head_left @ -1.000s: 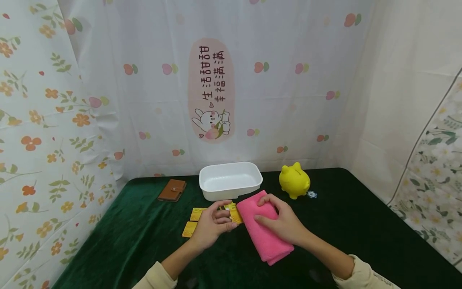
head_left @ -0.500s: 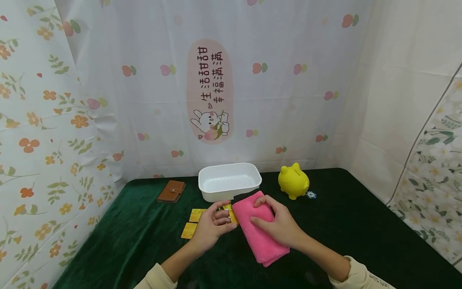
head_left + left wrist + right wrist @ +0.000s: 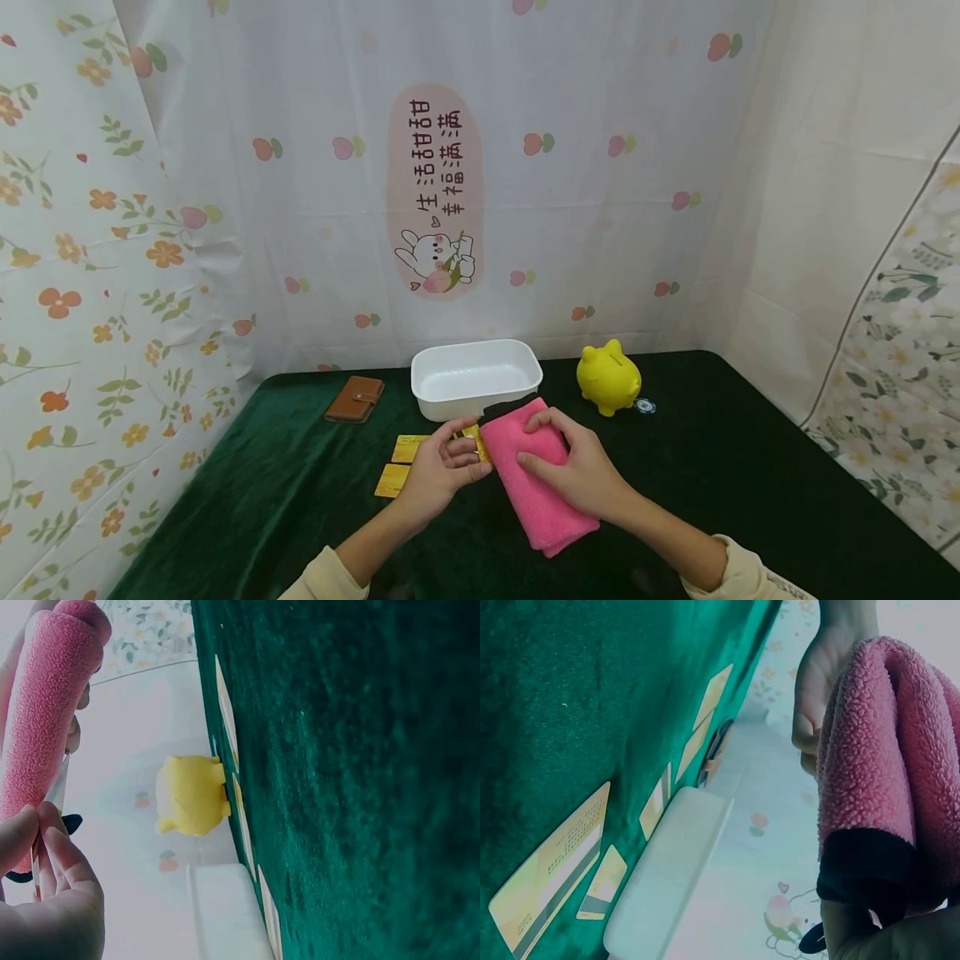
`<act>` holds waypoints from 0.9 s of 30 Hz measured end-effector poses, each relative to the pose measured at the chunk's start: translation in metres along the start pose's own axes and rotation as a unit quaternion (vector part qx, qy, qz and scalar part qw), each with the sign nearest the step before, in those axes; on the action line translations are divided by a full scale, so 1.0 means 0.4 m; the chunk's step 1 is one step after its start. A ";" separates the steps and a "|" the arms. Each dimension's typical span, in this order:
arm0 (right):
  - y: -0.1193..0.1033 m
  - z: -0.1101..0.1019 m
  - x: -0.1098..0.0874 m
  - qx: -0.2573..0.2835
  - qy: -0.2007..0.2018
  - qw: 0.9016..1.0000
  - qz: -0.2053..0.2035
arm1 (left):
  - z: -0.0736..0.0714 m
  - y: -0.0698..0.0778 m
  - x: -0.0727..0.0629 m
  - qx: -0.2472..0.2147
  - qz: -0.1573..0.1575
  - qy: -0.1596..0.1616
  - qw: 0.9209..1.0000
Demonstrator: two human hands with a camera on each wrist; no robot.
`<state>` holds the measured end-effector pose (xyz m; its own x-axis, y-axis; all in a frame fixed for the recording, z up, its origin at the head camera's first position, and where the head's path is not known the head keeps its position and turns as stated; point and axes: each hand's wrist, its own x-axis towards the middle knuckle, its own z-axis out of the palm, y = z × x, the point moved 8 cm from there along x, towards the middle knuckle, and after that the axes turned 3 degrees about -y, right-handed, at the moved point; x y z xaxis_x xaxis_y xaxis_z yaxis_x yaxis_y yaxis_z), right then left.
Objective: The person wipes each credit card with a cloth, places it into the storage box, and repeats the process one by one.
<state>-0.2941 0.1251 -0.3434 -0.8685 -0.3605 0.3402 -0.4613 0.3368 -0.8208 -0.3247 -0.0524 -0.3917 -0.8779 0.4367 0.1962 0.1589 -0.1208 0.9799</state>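
Note:
My left hand point(image 3: 446, 471) pinches a thin card point(image 3: 36, 862) between thumb and fingers; it appears edge-on in the left wrist view, right against the towel. My right hand point(image 3: 585, 467) grips a folded pink towel point(image 3: 536, 500), thumb on top, its left edge up to the left fingertips. A black band point(image 3: 866, 862) trims the towel's far end. Between my left fingers and the towel, a patch of yellow card point(image 3: 480, 446) shows in the head view. Two yellow cards point(image 3: 393, 481) lie left of that hand, partly hidden by it. More cards point(image 3: 555, 874) lie on the cloth.
A white rectangular basin point(image 3: 442, 406) stands behind my hands. Left of it lies a brown snap-strap wallet point(image 3: 356, 399). On the right stand a yellow piggy bank point(image 3: 609, 381) and a small round chip point(image 3: 645, 406). Dark green velvet point(image 3: 262, 508) covers the table; printed curtains point(image 3: 330, 208) enclose it.
The towel and my right hand have shifted slightly left, mostly in the first half second, covering more of the yellow card. My left hand keeps its pinch.

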 end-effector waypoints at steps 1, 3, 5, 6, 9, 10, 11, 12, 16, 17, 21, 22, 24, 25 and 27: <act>0.001 0.000 0.000 -0.001 0.001 1.000 0.002 | 0.000 -0.002 -0.001 -0.002 -0.003 -0.001 1.000; 0.004 0.000 0.000 -0.005 0.004 1.000 0.004 | 0.001 -0.003 -0.002 -0.006 -0.010 -0.002 1.000; 0.003 -0.001 0.000 -0.006 0.006 1.000 0.004 | 0.004 -0.003 -0.003 -0.010 -0.017 -0.003 1.000; 0.003 -0.001 0.000 -0.007 0.006 1.000 0.001 | 0.005 -0.004 -0.003 -0.011 -0.020 -0.003 1.000; 0.000 -0.001 0.000 -0.008 0.008 1.000 -0.004 | 0.010 -0.004 -0.002 -0.015 -0.025 -0.006 1.000; -0.001 -0.002 0.000 -0.008 0.009 1.000 -0.004 | 0.011 -0.003 -0.002 -0.020 -0.026 -0.008 0.999; -0.002 -0.001 0.000 -0.010 0.009 1.000 -0.005 | 0.012 -0.004 -0.003 -0.025 -0.027 -0.009 0.999; -0.003 -0.001 0.000 -0.011 0.009 1.000 -0.007 | 0.013 -0.003 -0.003 -0.032 -0.028 -0.011 0.999; -0.010 0.000 0.000 -0.021 0.014 0.999 -0.021 | 0.016 -0.004 -0.004 -0.067 -0.028 -0.023 0.997; -0.012 0.001 0.000 -0.023 0.016 0.999 -0.027 | 0.017 -0.005 -0.004 -0.073 -0.028 -0.026 0.997; -0.023 0.000 -0.002 -0.037 0.026 0.998 -0.046 | 0.019 -0.005 -0.005 -0.084 -0.022 -0.036 0.996; -0.025 -0.001 -0.002 -0.041 0.028 0.998 -0.050 | 0.019 -0.004 -0.004 -0.083 -0.019 -0.038 0.996; -0.027 -0.003 -0.003 -0.049 0.031 0.997 -0.052 | 0.018 -0.004 -0.004 -0.083 -0.016 -0.039 0.996; -0.028 -0.004 -0.003 -0.051 0.032 0.997 -0.052 | 0.018 -0.004 -0.004 -0.083 -0.014 -0.040 0.996; -0.027 -0.006 -0.003 -0.056 0.033 0.997 -0.049 | 0.018 -0.004 -0.004 -0.084 -0.013 -0.042 0.995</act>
<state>-0.2883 0.1239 -0.3338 -0.8266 -0.3403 0.4483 -0.5586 0.3985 -0.7274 -0.3204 -0.0464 -0.3932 -0.8388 0.5135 0.1809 0.0532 -0.2533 0.9659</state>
